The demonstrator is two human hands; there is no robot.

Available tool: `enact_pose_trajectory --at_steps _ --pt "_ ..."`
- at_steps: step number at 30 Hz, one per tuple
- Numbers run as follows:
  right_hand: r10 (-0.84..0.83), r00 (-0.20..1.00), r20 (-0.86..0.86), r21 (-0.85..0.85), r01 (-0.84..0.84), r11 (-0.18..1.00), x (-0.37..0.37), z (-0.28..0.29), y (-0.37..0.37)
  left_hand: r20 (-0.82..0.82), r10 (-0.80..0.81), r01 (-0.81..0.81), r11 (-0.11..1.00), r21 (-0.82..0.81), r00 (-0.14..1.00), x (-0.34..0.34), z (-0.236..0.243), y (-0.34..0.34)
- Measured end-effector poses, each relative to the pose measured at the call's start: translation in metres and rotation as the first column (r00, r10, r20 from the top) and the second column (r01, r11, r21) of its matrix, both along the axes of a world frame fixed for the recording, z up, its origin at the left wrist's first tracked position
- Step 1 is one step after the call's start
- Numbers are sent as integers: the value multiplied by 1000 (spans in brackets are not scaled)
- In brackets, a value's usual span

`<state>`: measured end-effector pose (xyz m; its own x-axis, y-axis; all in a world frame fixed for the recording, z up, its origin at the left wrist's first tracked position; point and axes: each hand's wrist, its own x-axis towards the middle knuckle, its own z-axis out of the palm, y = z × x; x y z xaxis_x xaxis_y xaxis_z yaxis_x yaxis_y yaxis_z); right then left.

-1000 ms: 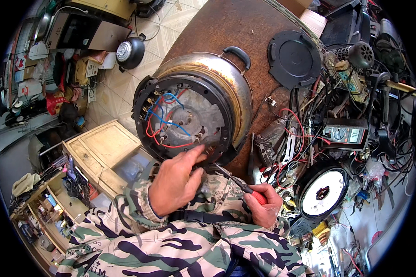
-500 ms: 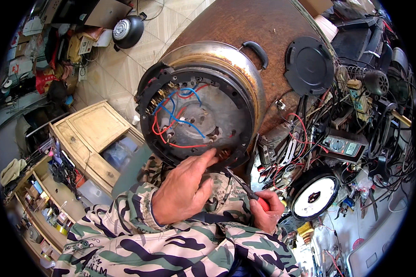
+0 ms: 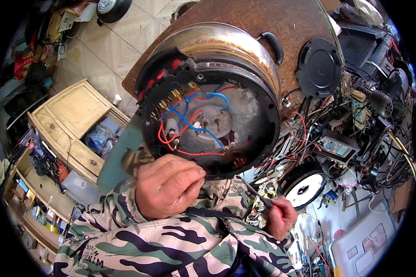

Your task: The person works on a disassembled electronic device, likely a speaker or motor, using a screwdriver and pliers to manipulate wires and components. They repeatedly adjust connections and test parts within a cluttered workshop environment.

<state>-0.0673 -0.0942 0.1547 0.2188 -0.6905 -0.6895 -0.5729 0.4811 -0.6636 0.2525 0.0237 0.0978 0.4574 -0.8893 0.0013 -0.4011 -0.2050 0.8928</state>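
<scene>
An electric pot (image 3: 231, 41) with a stained metal wall lies on its side, its round underside facing me. Red and blue wires (image 3: 203, 130) run over the metal base inside a black ring, beside a row of brass terminals (image 3: 173, 100). My left hand (image 3: 168, 184) is closed, fingers curled together, at the ring's near edge; whatever its fingers may hold is hidden. My right hand (image 3: 281, 217) grips a red-handled tool (image 3: 265, 199) with a long, dark, tapering front end. That end points up and left, below the pot's lower right edge.
The pot rests on a brown tabletop (image 3: 217, 13); a round black cover (image 3: 320, 69) lies to its right. A multimeter (image 3: 336, 145), tangled cables and a black-rimmed white disc (image 3: 305, 190) crowd the right side. A wooden cabinet (image 3: 74, 113) stands left.
My left hand has curled its fingers and drawn back from the ring's lower edge. My right hand has shifted right and slightly down with the tool. The whole view has shifted.
</scene>
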Motion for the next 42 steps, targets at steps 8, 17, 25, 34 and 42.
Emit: enact_pose_trajectory --at_steps 8,17,25,34,42 --pt "591 789 -165 -419 -599 682 74 66 -77 -71 -91 82 989 -121 993 14 -14 1" --pt "692 657 -298 -358 -749 557 184 47 -73 -142 -107 87 986 -140 984 22 -19 6" --pt "720 631 -289 -336 -771 541 198 31 -71 -154 -141 118 981 -152 978 24 -21 9" --pt "695 648 -311 -348 -758 551 196 28 -69 -149 -136 110 980 -169 979 22 -23 7" --pt "640 692 -333 -391 -719 574 189 36 -71 -130 -85 72 992 -100 988 19 -17 2"
